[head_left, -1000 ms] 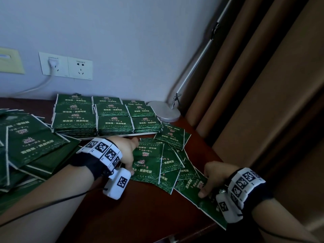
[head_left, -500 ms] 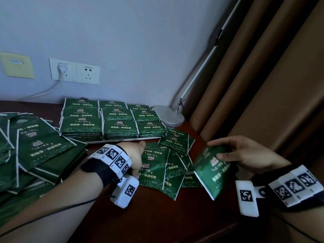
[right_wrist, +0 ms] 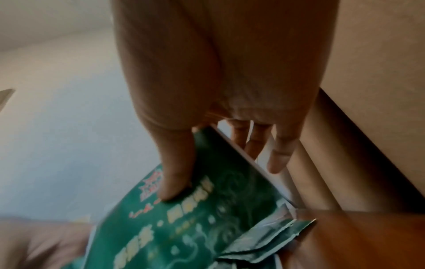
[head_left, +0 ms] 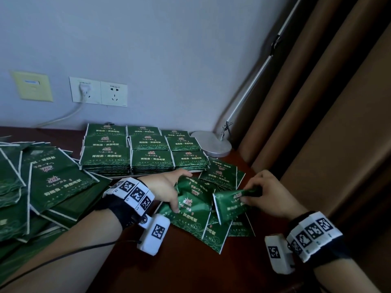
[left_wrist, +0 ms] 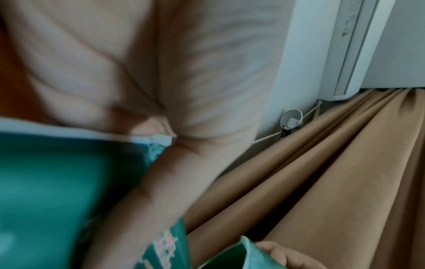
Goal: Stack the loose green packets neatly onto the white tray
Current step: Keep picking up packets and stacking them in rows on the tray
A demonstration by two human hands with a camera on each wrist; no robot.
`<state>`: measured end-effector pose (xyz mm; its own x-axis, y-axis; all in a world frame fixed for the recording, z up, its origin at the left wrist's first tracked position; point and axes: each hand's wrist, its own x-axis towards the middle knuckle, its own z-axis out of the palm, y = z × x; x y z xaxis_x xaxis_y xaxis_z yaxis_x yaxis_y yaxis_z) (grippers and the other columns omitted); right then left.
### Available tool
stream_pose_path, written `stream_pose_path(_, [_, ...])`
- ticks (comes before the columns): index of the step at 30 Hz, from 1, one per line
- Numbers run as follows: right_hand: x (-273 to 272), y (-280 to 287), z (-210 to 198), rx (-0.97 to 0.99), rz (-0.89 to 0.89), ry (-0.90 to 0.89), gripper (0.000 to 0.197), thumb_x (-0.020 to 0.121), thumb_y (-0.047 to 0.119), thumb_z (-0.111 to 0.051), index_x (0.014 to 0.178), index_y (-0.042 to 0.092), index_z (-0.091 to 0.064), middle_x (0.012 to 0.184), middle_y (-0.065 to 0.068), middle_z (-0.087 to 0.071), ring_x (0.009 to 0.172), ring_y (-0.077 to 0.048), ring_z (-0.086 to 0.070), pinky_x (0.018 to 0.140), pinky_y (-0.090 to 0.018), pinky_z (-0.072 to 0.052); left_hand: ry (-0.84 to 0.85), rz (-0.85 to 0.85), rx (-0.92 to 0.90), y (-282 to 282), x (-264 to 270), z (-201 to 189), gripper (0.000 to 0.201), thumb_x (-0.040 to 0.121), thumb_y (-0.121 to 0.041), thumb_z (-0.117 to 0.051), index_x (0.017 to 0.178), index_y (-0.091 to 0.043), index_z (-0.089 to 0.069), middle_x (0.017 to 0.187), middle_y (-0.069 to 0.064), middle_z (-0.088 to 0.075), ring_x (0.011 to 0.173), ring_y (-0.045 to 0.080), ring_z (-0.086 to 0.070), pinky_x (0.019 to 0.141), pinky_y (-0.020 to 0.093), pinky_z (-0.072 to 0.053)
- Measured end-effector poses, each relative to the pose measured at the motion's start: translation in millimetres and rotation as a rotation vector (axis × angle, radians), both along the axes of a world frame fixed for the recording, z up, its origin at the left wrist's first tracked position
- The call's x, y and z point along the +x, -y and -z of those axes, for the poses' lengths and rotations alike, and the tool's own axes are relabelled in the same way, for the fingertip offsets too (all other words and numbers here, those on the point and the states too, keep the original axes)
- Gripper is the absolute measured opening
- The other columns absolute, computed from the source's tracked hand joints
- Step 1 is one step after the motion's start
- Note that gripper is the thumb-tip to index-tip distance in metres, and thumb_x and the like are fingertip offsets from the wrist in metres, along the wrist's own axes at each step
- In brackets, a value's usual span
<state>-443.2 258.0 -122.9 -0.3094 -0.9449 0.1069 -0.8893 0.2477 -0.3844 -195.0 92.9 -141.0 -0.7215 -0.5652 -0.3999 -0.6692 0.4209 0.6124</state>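
Head view: right hand (head_left: 267,193) pinches a flat green foil packet (head_left: 229,206) (long axis leftward) toward the left hand (head_left: 167,190), which grips another green packet (head_left: 190,205).

Dark wood table (head_left: 190,267): loose green packets (head_left: 211,227) dead center, white tray (head_left: 118,177) at 11 o'clock, lamp base (head_left: 211,142) at 1, another packet heap (head_left: 42,187) at 9.

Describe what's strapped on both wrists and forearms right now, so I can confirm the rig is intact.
Both forearms are bare, with no sleeves. Each wrist carries a black strap under a white band of square black-and-white marker tiles, left and right. A white camera block with one marker hangs below each wrist. A thin black cable trails along the left forearm.
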Motion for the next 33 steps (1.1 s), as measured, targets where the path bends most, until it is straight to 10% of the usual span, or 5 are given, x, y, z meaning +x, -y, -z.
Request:
stream_pose_path(6, [2.7,16.2,1.2,-0.409,-0.096,0.664,0.050,0.063,0.054,-0.085,0.079,0.013,-0.062,0.075,-0.003,-0.063,0.067,-0.014,-0.056,0.062,-0.027,-0.047,-0.193,-0.006,0.128,9.2,11.1,-6.4,0.080,0.071,0.001,-0.083,0.131,-0.043,-0.056,0.156,-0.004,-0.034,0.143,0.019,-0.031,0.117,0.039,-0.028])
stream_pose_path(10, [14.3,51.8,5.4,-0.550,-0.082,0.713,0.015,0.085,0.017,-0.073,0.082,0.014,-0.059,0.067,0.004,-0.060,0.064,-0.011,-0.053,0.063,-0.027,-0.045,-0.218,-0.064,0.016,17.9,17.4,-14.8,0.072,0.070,-0.001,-0.085,0.127,-0.039,-0.062,0.136,-0.010,-0.055,0.124,0.015,-0.051,0.109,0.036,-0.041])
stream_pose_path(19, [48.6,130.6,-18.5,-0.500,-0.009,0.894,0.030,0.076,0.040,-0.078,0.085,0.012,-0.069,0.082,-0.009,-0.073,0.072,-0.018,-0.066,0.074,-0.036,-0.055,-0.071,-0.050,-0.344,24.9,25.5,-19.0,0.029,0.075,-0.033,-0.084,0.102,-0.025,-0.076,0.117,-0.006,-0.060,0.115,0.016,-0.056,0.102,0.035,-0.044])
stream_pose_path(25, [38.1,146.0,-29.1,-0.382,0.018,1.322,0.019,0.088,0.004,-0.066,0.105,0.012,-0.065,0.087,-0.012,-0.073,0.064,-0.020,-0.071,0.048,-0.031,-0.057,-0.308,-0.183,-0.285,41.6,41.4,-29.7,0.027,0.075,-0.043,-0.082,0.085,-0.021,-0.071,0.079,-0.013,-0.061,0.081,0.007,-0.063,0.072,0.025,-0.044])
stream_pose_path(33, [8.9,162.6,-8.7,-0.456,0.090,1.007,0.016,0.098,0.012,-0.058,0.101,0.027,-0.054,0.110,-0.009,-0.061,0.082,-0.025,-0.067,0.046,-0.032,-0.057,-0.453,-0.515,-0.213,72.6,50.6,-27.3,0.022,0.090,-0.027,-0.071,0.107,-0.031,-0.058,0.097,0.002,-0.063,0.068,0.012,-0.053,0.063,0.025,-0.045])
